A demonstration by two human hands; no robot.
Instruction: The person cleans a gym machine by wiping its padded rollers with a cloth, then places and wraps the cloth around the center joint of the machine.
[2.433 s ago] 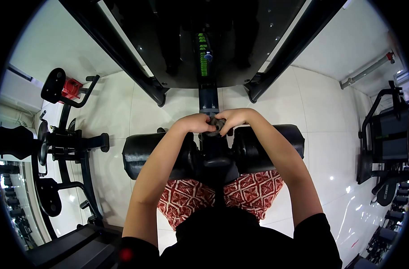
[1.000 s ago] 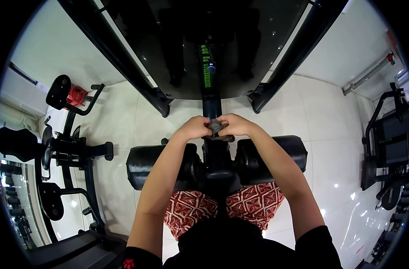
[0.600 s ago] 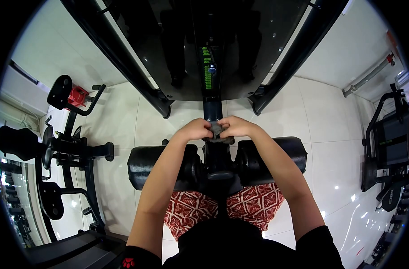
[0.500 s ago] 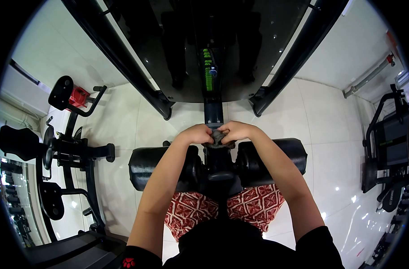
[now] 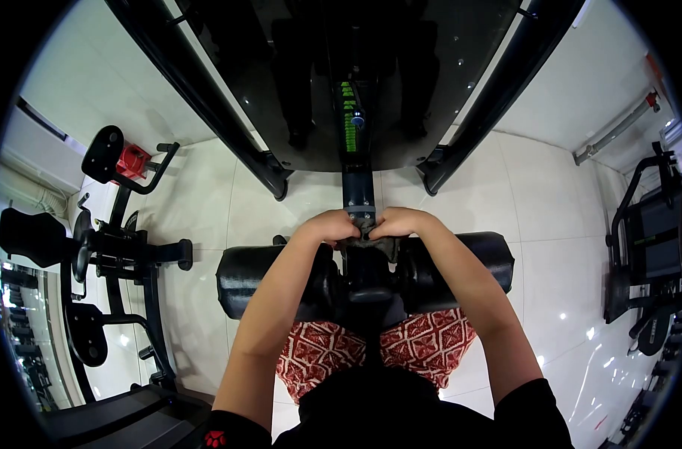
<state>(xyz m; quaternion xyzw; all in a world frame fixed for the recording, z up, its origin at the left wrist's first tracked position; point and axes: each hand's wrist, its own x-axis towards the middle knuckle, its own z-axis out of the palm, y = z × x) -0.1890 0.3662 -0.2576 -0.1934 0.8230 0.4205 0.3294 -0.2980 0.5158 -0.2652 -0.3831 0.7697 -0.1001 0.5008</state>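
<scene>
A crumpled dark grey cloth (image 5: 386, 244) lies over the near end of the black machine post (image 5: 358, 191), between my hands. From the left, my left hand (image 5: 333, 225) has its fingers closed on the cloth. Opposite it, my right hand (image 5: 401, 221) pinches the cloth, with the thumb pointing inward. The two hands almost meet above the post, and the fingertips are partly hidden underneath. Just nearer to me are two black padded rollers, the left roller (image 5: 240, 281) and the right roller (image 5: 490, 260), beneath my forearms.
The machine's dark glossy panel (image 5: 240, 75) rises ahead, with a green-marked strip (image 5: 349, 123) and slanted side bars. Another exercise machine (image 5: 124, 258) stands on the left, with a red object (image 5: 133, 160) behind it. More equipment (image 5: 651, 247) is at right. The floor (image 5: 554, 202) is pale tile.
Both hands have shifted slightly toward me on the post. The cloth now hangs lower and spreads out more below my right hand.
</scene>
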